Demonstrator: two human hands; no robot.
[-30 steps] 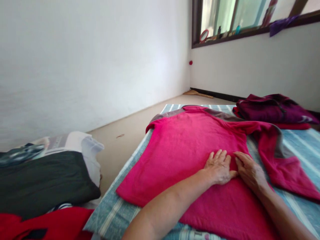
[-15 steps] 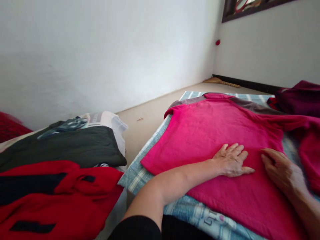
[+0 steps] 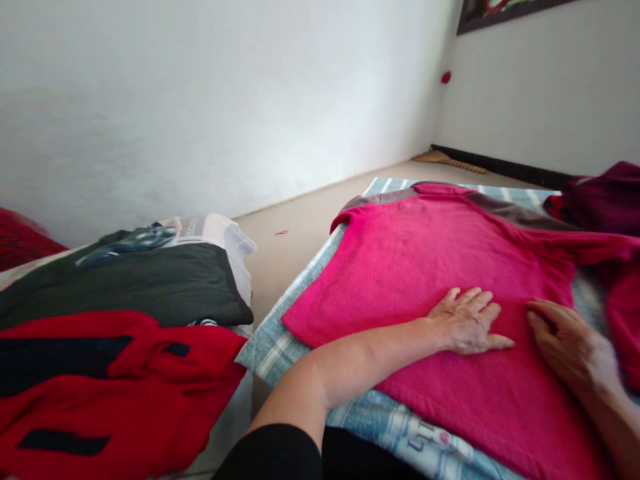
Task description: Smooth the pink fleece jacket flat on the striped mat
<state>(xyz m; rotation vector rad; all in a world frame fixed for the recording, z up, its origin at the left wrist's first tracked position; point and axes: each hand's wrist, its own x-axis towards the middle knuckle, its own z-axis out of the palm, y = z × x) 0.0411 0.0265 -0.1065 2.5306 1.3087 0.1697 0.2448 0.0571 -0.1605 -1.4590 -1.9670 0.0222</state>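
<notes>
A pink long-sleeved top (image 3: 425,267) with grey shoulders lies spread out on a blue and white striped cloth (image 3: 273,347). My left hand (image 3: 465,320) rests flat on the lower part of the top, its fingers spread and the thumb pointing right. Just to the right, my right hand (image 3: 575,347) lies on the same top, with its fingers stretched forward and the thumb a little apart. Neither hand visibly grips the fabric. The fingertips of the two hands are a short gap apart.
On the left lie a red garment (image 3: 125,407) with black patches, dark green clothing (image 3: 165,283) and a white item (image 3: 220,233). A dark purple garment (image 3: 607,200) is heaped at the right. White walls meet at the back, near a brown long-handled object (image 3: 445,160) on the floor.
The camera view has shifted slightly. Both hands stay in nearly the same place on the pink top, which looks unchanged.
</notes>
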